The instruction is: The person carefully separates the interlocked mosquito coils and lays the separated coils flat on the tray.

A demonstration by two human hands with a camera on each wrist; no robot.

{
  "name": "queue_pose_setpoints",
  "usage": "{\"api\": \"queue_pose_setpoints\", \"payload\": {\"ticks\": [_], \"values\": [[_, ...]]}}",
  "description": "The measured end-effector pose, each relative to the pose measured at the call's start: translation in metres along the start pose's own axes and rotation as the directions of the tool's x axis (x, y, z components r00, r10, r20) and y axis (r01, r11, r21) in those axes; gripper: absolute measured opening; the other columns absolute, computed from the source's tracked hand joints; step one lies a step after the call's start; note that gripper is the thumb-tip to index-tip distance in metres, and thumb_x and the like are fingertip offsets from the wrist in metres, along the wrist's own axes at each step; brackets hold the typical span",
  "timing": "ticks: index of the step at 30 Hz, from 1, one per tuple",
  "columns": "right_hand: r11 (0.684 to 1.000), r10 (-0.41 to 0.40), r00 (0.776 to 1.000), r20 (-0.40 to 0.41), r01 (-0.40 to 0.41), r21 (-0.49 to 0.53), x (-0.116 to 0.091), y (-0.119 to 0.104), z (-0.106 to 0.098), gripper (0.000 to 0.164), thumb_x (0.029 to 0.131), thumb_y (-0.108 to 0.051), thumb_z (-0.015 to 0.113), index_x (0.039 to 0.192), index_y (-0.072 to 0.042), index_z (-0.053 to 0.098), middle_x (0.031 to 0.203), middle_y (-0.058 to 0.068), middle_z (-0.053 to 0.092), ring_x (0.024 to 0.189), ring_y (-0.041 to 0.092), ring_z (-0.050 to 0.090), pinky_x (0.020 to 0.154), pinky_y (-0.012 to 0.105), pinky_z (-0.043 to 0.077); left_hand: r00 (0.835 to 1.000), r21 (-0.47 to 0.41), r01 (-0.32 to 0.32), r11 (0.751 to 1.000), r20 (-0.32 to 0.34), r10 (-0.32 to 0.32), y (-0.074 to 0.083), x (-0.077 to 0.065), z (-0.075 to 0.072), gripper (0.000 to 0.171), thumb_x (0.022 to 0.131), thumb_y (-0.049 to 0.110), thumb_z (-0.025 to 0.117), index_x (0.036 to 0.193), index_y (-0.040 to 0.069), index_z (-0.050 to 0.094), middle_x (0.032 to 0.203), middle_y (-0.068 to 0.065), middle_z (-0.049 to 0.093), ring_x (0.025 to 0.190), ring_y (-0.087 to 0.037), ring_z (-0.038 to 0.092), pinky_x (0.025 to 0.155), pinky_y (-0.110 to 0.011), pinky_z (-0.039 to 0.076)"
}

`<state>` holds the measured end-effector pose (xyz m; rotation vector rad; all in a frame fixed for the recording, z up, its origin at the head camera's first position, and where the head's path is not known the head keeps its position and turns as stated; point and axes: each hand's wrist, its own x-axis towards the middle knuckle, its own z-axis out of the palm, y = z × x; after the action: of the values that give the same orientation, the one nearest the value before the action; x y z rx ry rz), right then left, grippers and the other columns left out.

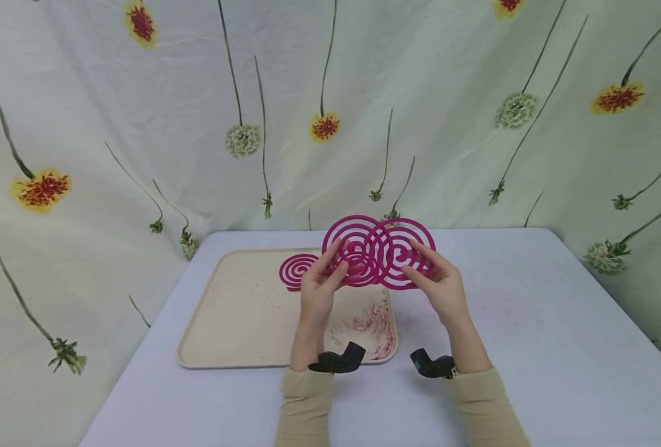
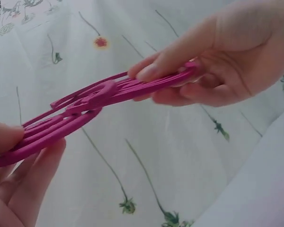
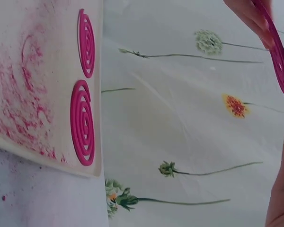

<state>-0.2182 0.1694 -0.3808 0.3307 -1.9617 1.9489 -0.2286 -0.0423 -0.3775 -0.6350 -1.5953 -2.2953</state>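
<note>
In the head view my left hand (image 1: 318, 290) and right hand (image 1: 443, 287) hold magenta mosquito coils up above the tray's far right corner. My left thumb and fingers pinch the left coil (image 1: 355, 217); my right thumb and fingers pinch the right coil (image 1: 433, 249). The two coils overlap at their inner edges, and in the left wrist view their rings (image 2: 85, 108) cross one another. Whether they are joined I cannot tell. Two more mosquito coils lie flat on the tray, one to the left (image 1: 298, 271) and one partly behind my left hand (image 3: 83, 123).
A beige tray (image 1: 235, 310) lies on the white-covered table (image 1: 531, 323). Magenta crumbs (image 1: 372, 323) and smears cover the tray's right end. A flower-printed cloth (image 1: 453, 124) hangs behind the table. Each wrist wears a black camera mount (image 1: 338, 360).
</note>
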Motion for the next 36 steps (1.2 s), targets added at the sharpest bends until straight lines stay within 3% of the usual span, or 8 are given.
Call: {"api": "queue_pose_setpoints", "payload": {"ticks": [6, 13, 18, 22, 26, 30, 32, 36], "values": [[0.989, -0.146, 0.977, -0.154, 0.149, 0.005, -0.002, 0.006, 0.024, 0.05, 0.087, 0.0, 0.063, 0.135, -0.005, 0.05, 0.12, 0.017, 0.058, 0.089, 0.008, 0.065, 0.071, 0.024, 0.055, 0.999, -0.127, -0.033, 0.991, -0.014, 0.032, -0.006, -0.002, 0.019, 0.052, 0.097, 0.004, 0.048, 0.146, 0.005, 0.03, 0.139, -0.013, 0.045, 0.109, -0.017, 0.06, 0.088, -0.029, 0.05], [0.961, -0.275, 0.96, -0.043, 0.276, 0.025, -0.003, 0.004, 0.029, 0.059, 0.088, 0.013, 0.052, 0.143, 0.003, 0.031, 0.129, 0.027, 0.046, 0.09, 0.008, 0.061, 0.068, 0.02, 0.054, 0.996, -0.064, -0.02, 0.998, 0.087, 0.025, -0.008, -0.002, 0.022, 0.058, 0.098, 0.013, 0.04, 0.151, 0.011, 0.016, 0.146, -0.009, 0.032, 0.118, -0.016, 0.049, 0.099, -0.033, 0.043], [0.982, -0.175, 0.984, 0.035, 0.171, 0.081, -0.001, -0.001, 0.01, 0.057, 0.087, 0.009, 0.059, 0.138, 0.0, 0.038, 0.128, 0.021, 0.045, 0.103, 0.016, 0.059, 0.075, 0.025, 0.055, 0.996, -0.02, -0.045, 0.999, 0.071, 0.046, 0.0, -0.001, 0.003, 0.052, 0.095, 0.004, 0.05, 0.145, 0.004, 0.033, 0.131, -0.019, 0.048, 0.11, -0.013, 0.056, 0.094, -0.03, 0.047], [0.998, -0.066, 0.984, 0.168, 0.064, 0.017, -0.001, -0.005, -0.009, 0.054, 0.086, 0.004, 0.063, 0.135, -0.001, 0.041, 0.132, 0.02, 0.043, 0.113, 0.02, 0.053, 0.083, 0.027, 0.052, 0.987, 0.069, 0.034, 0.997, 0.158, -0.044, 0.006, -0.002, -0.02, 0.046, 0.089, -0.004, 0.059, 0.134, -0.004, 0.047, 0.125, -0.024, 0.054, 0.101, -0.019, 0.063, 0.085, -0.033, 0.052], [0.993, 0.027, 0.931, 0.363, 0.018, -0.119, -0.001, -0.008, -0.024, 0.045, 0.085, -0.002, 0.066, 0.127, 0.0, 0.051, 0.126, 0.019, 0.051, 0.104, 0.018, 0.059, 0.08, 0.029, 0.054, 0.934, 0.228, 0.168, 0.959, 0.276, -0.229, 0.01, -0.005, -0.042, 0.041, 0.085, -0.003, 0.064, 0.126, -0.003, 0.056, 0.122, -0.018, 0.057, 0.091, -0.023, 0.066, 0.079, -0.033, 0.055], [0.981, 0.059, 0.882, 0.468, 0.036, -0.192, -0.002, -0.008, -0.029, 0.038, 0.085, -0.004, 0.067, 0.122, 0.0, 0.058, 0.122, 0.019, 0.056, 0.096, 0.022, 0.063, 0.075, 0.032, 0.056, 0.888, 0.346, 0.194, 0.918, 0.336, -0.314, 0.011, -0.007, -0.051, 0.039, 0.084, 0.001, 0.068, 0.122, -0.001, 0.06, 0.118, -0.016, 0.061, 0.09, -0.027, 0.063, 0.077, -0.032, 0.055], [0.978, 0.068, 0.885, 0.46, 0.031, -0.204, -0.002, -0.009, -0.028, 0.039, 0.085, -0.004, 0.067, 0.123, -0.001, 0.058, 0.123, 0.019, 0.056, 0.097, 0.026, 0.062, 0.075, 0.032, 0.056, 0.892, 0.377, 0.178, 0.909, 0.329, -0.311, 0.011, -0.007, -0.051, 0.037, 0.084, 0.004, 0.069, 0.12, -0.001, 0.063, 0.113, -0.016, 0.063, 0.087, -0.023, 0.061, 0.074, -0.029, 0.055], [0.981, 0.089, 0.919, 0.385, -0.014, -0.192, -0.003, -0.011, -0.022, 0.045, 0.085, -0.006, 0.068, 0.128, -0.003, 0.056, 0.127, 0.019, 0.053, 0.102, 0.034, 0.06, 0.076, 0.032, 0.055, 0.931, 0.34, 0.152, 0.928, 0.267, -0.25, 0.011, -0.006, -0.047, 0.034, 0.084, 0.003, 0.068, 0.117, -0.003, 0.064, 0.106, -0.019, 0.066, 0.079, -0.016, 0.06, 0.069, -0.023, 0.054]]}}
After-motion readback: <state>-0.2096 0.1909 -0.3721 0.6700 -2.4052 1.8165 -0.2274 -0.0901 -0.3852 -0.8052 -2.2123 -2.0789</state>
